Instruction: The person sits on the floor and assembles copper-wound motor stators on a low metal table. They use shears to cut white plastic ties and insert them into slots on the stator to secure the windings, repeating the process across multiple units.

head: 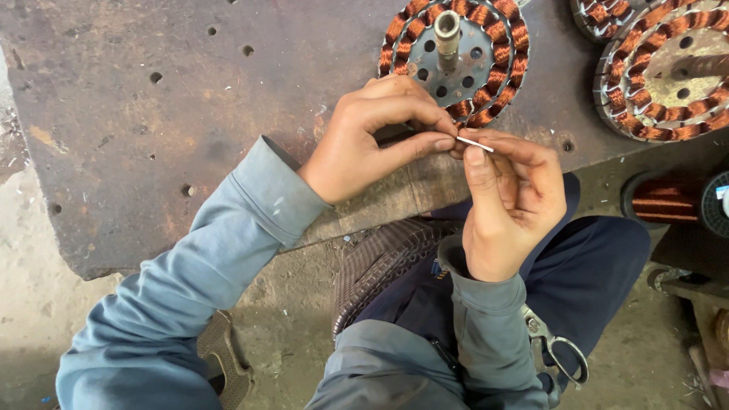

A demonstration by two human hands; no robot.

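Note:
My left hand (376, 137) and my right hand (507, 199) meet at the near edge of a round stator (501, 45) wound with copper coils, which lies on a rusty metal plate (190, 114). Both hands pinch a thin white sleeve (475, 143) between thumb and fingertips. The sleeve lies almost level, just below the stator's copper windings. A steel shaft (447, 34) stands upright in the stator's centre. My left fingers hide part of the stator's near rim.
A second, larger copper-wound stator (668, 68) lies at the top right. A spool of copper wire (664, 201) sits on the floor at the right. Scissors (558, 349) rest by my right thigh. A sandal (224, 357) shows at the bottom. The plate has several drilled holes.

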